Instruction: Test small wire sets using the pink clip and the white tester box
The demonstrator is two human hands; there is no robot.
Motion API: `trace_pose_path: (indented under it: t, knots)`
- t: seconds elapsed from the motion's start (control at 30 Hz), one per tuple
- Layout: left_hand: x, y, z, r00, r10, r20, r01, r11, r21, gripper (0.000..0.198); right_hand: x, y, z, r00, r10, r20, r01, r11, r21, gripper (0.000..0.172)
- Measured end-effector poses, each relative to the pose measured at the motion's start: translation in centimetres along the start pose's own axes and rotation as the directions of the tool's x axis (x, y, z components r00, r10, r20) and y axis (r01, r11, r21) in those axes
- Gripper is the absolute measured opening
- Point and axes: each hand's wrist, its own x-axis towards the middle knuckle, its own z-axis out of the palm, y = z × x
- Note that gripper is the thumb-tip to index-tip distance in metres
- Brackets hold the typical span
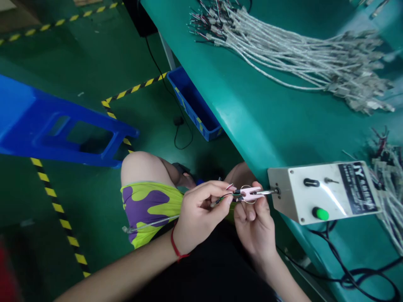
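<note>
My left hand [203, 212], with a red cord at the wrist, pinches the stripped end of a cable whose thin coloured wires [232, 194] stick out past the fingertips. The cable's grey length [154, 223] lies over my thigh, its connector at the left. Just right of these wires is a pink clip [249, 193], at the tip of a metal shaft [267, 192] that comes out of a grey machine box [317, 191]. My right hand [258, 226] is closed around the clip from below and behind. Its exact contact is partly hidden.
A large bundle of braided cables [283, 52] lies on the green table [252, 113], and more cables [390, 180] lie beyond the box. Black cords [340, 251] coil near the table edge. A blue bin [201, 105] and a blue stool [69, 126] stand on the floor.
</note>
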Motion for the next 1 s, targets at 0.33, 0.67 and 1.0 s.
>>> trace_pose_path:
  t: [0.33, 0.67, 1.0]
  knots:
    - [0.0, -0.1, 0.1, 1.000, 0.011, 0.024, -0.011, 1.000, 0.016, 0.011, 0.3, 0.4, -0.5, 1.000, -0.015, -0.014, 0.014, 0.999, -0.034, 0.034]
    - [0.0, 0.2, 0.1, 1.000, -0.003, 0.022, 0.002, 1.000, 0.028, 0.011, 0.1, 0.3, -0.5, 0.999, -0.028, 0.026, 0.030, 0.996, -0.079, 0.028]
    - [-0.1, 0.5, 0.2, 1.000, 0.002, 0.012, -0.002, 1.000, 0.013, 0.011, 0.0, 0.0, -1.4, 0.995, -0.038, 0.092, 0.049, 0.991, -0.122, 0.040]
